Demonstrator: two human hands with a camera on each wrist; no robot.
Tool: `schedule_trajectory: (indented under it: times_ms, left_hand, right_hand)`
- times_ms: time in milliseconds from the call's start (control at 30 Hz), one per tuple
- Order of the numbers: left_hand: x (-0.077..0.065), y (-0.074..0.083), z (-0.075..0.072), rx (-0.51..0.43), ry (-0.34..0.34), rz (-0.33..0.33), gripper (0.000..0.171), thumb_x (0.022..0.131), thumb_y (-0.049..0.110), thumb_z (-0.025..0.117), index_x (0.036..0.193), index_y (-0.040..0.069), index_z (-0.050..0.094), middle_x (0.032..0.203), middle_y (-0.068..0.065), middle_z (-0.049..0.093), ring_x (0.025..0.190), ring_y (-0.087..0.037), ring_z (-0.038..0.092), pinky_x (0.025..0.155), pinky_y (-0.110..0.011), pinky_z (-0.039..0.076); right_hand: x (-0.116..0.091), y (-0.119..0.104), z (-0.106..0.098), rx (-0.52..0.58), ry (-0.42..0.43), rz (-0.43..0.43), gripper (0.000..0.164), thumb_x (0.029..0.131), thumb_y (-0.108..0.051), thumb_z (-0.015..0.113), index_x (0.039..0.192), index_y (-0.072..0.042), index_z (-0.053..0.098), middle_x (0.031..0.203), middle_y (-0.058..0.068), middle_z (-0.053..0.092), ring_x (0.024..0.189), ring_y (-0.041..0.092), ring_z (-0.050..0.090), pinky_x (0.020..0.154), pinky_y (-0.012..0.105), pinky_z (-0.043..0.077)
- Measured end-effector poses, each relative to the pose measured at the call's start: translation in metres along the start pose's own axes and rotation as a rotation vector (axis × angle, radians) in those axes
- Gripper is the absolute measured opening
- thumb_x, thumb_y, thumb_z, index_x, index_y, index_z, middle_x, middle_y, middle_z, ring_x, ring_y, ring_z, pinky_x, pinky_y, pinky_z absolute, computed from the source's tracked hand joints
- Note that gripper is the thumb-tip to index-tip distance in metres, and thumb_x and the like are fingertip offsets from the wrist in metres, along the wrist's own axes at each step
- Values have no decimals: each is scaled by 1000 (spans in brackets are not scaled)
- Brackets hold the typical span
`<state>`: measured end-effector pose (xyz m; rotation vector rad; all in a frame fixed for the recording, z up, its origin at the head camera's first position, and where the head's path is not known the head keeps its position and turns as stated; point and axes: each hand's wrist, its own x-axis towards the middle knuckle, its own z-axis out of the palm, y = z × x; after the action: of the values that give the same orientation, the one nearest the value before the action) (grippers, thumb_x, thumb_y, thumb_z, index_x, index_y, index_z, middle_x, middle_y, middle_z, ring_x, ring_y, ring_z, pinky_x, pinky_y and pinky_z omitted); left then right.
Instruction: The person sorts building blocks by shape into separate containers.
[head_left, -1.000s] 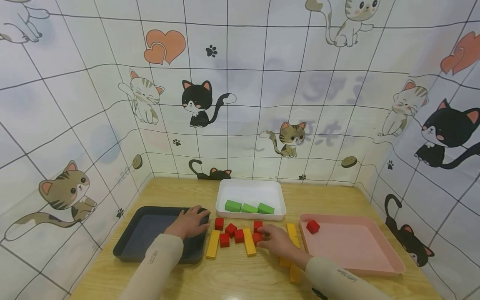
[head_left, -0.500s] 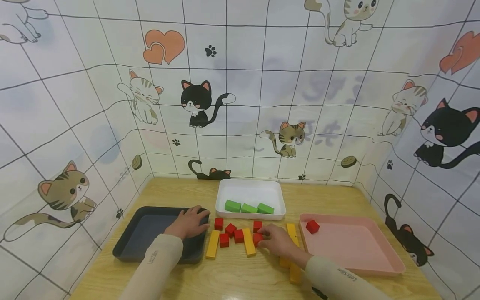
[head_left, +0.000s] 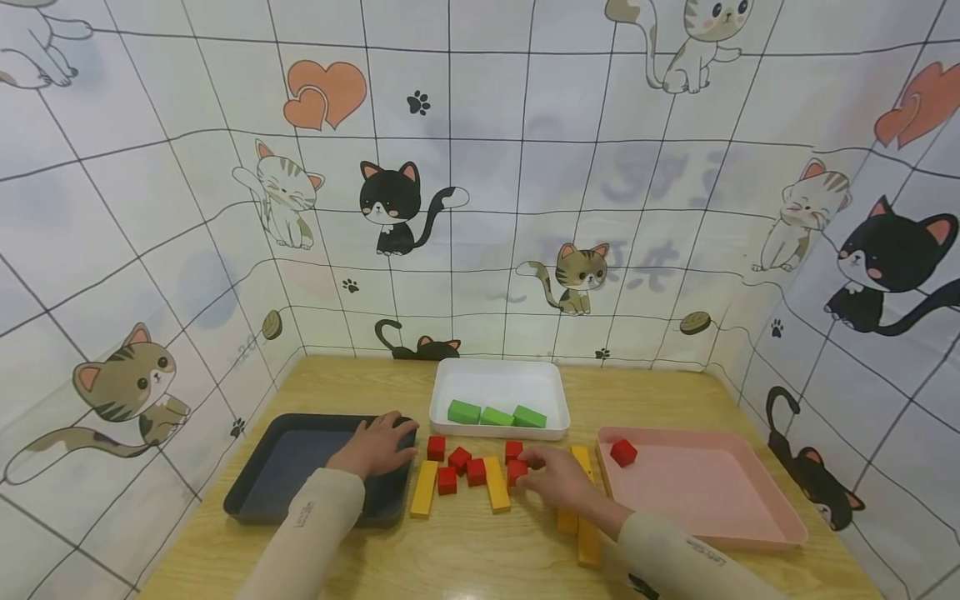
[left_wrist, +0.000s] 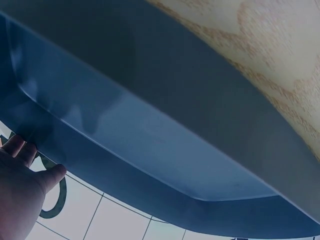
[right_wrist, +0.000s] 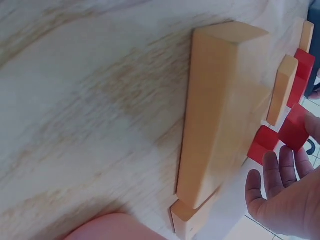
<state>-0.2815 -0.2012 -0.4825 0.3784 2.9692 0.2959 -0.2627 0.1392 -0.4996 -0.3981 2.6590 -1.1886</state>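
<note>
In the head view, my right hand (head_left: 558,479) pinches a red cube (head_left: 517,472) between thumb and fingertips. The right wrist view shows that red cube (right_wrist: 294,127) tilted in the fingers, with another red cube (right_wrist: 263,144) close by. My left hand (head_left: 375,448) rests on the far right corner of a dark blue-grey tray (head_left: 258,437), its fingers relaxed over the rim. Between the hands lie several loose red cubes (head_left: 447,480) and two yellow blocks, one of them (head_left: 497,485) beside the pinched cube. More yellow blocks (head_left: 588,546) lie partly hidden under my right wrist.
A white tray (head_left: 498,379) with three green blocks (head_left: 497,416) stands at the back. On the right, a pink tray (head_left: 705,492) contains one red cube (head_left: 623,452). Cat-patterned sheeting (head_left: 487,208) surrounds the wooden table (head_left: 465,558) at back and sides.
The pinched red cube has shifted slightly right, away from the yellow block beside it. My left hand stays on the dark tray, and the whole head view has drifted slightly.
</note>
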Motion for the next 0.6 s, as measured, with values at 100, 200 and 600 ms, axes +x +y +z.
schedule_trajectory:
  times_ms: [100, 200, 600]
  left_hand:
    - [1, 0, 1, -1, 0, -1, 52, 98, 42, 60, 144, 19, 52, 152, -19, 37, 139, -42, 35, 109, -69, 23]
    - [1, 0, 1, -1, -2, -4, 52, 98, 42, 60, 145, 20, 52, 153, -19, 36, 140, -42, 35, 109, -69, 23]
    - [1, -1, 1, -1, -3, -14, 52, 98, 42, 61, 145, 20, 51, 153, -19, 36, 140, -42, 34, 108, -69, 25]
  right_hand:
    - [-1, 0, -3, -2, 15, 12, 37, 87, -28, 78, 121, -16, 69, 115, 1, 67, 105, 24, 60, 89, 45, 54]
    - [-1, 1, -6, -6, 42, 19, 36, 86, -29, 79, 119, -18, 70, 113, 0, 67, 105, 23, 60, 88, 44, 54]
    - [-20, 5, -39, 78, 129, 159, 39, 83, -34, 81, 116, -18, 70, 112, -1, 65, 102, 22, 58, 81, 37, 56]
